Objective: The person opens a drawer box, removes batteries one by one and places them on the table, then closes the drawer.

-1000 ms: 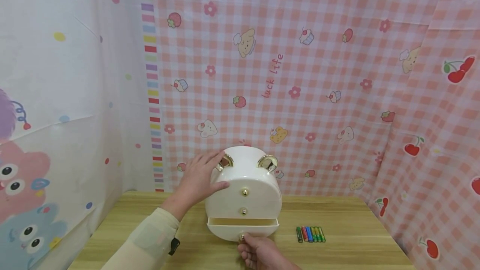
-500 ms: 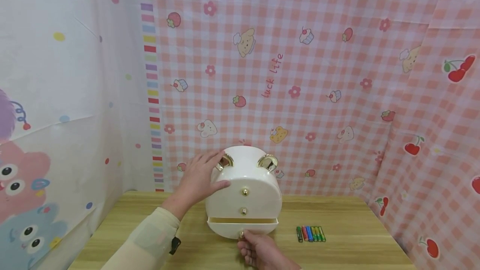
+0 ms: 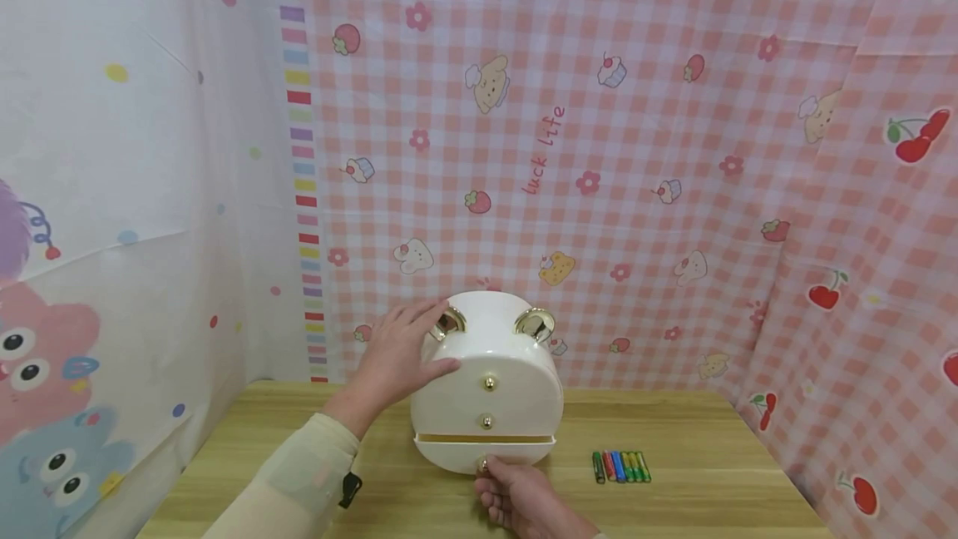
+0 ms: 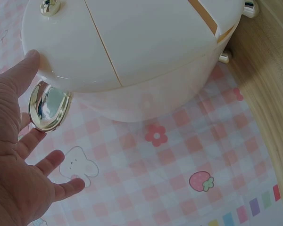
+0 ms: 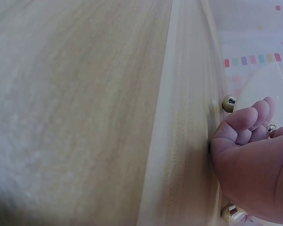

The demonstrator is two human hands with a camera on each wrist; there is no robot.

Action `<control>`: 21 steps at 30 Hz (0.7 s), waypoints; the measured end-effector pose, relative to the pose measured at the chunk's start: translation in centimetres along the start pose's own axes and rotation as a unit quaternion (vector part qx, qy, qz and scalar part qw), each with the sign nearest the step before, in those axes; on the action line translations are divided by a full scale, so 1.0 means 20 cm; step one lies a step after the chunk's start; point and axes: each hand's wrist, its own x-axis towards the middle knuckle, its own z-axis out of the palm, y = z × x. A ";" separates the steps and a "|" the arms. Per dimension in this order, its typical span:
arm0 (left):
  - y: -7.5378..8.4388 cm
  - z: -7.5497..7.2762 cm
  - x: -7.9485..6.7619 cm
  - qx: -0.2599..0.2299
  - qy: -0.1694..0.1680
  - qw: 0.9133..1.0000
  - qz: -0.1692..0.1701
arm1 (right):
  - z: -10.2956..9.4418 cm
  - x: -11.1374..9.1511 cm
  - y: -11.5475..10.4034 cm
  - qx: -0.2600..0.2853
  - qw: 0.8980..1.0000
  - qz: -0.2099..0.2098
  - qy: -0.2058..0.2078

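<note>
A white rounded drawer box (image 3: 516, 398) with gold ear-shaped trims and small gold knobs stands on the table. Its bottom drawer (image 3: 449, 455) sticks out slightly, leaving a narrow gap above its front. My right hand (image 3: 524, 496) pinches that drawer's gold knob (image 3: 483, 465) between thumb and index, the other fingers curled. In the right wrist view, the hand (image 5: 254, 155) largely hides the knob. My left hand (image 3: 397, 356) rests on the box's upper left, thumb on the front. In the left wrist view its spread fingers lie by the gold ear (image 4: 49, 106).
Several small coloured batteries (image 3: 621, 467) lie in a row on the wooden table (image 3: 674, 422), right of the box. A pink checked cloth (image 3: 636, 231) hangs close behind, with a white patterned cloth (image 3: 150, 190) at the left.
The bottom drawer has slid inward, narrowing its gap, and my right hand has moved forward with its knob. My left hand has stayed in place on the box.
</note>
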 end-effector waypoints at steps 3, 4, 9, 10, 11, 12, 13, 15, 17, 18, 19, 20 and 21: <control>0.00 0.00 0.00 -0.002 0.001 1.000 -0.001 | 0.00 0.01 0.00 0.001 1.000 -0.003 0.000; 0.00 0.00 0.00 -0.003 0.001 1.000 -0.002 | 0.00 0.01 0.00 0.001 1.000 -0.003 0.000; 0.01 0.00 0.00 -0.004 -0.002 1.000 -0.007 | 0.00 0.02 0.00 0.002 1.000 -0.005 0.001; 0.01 0.00 0.00 -0.004 -0.002 1.000 -0.008 | 0.00 0.02 0.00 0.002 1.000 -0.005 0.002; 0.01 0.00 0.00 -0.003 -0.002 1.000 -0.009 | 0.00 0.02 0.00 0.002 1.000 -0.005 0.003; 0.01 -0.01 0.00 -0.004 -0.002 1.000 -0.009 | 0.00 0.02 0.00 0.002 1.000 -0.004 0.003; 0.01 -0.01 0.00 -0.004 -0.002 1.000 -0.010 | 0.00 0.02 0.00 0.002 1.000 -0.004 0.003; 0.02 -0.01 0.01 -0.010 -0.002 1.000 -0.011 | 0.00 0.03 0.00 0.002 1.000 -0.004 0.003; 0.02 -0.01 0.02 -0.020 -0.001 1.000 -0.014 | 0.00 0.03 0.00 0.001 1.000 -0.006 0.002; 0.02 0.00 0.02 -0.025 0.001 1.000 -0.014 | 0.00 0.03 0.00 0.002 1.000 -0.007 0.002; 0.02 0.00 0.02 -0.031 0.002 0.999 -0.015 | 0.00 0.03 0.00 0.003 1.000 -0.007 0.002; 0.02 0.00 0.03 -0.039 0.004 0.999 -0.016 | 0.00 0.03 0.00 0.004 1.000 -0.009 0.001; 0.02 0.00 0.03 -0.045 0.007 0.999 -0.017 | 0.01 0.03 0.00 0.005 1.000 -0.011 0.001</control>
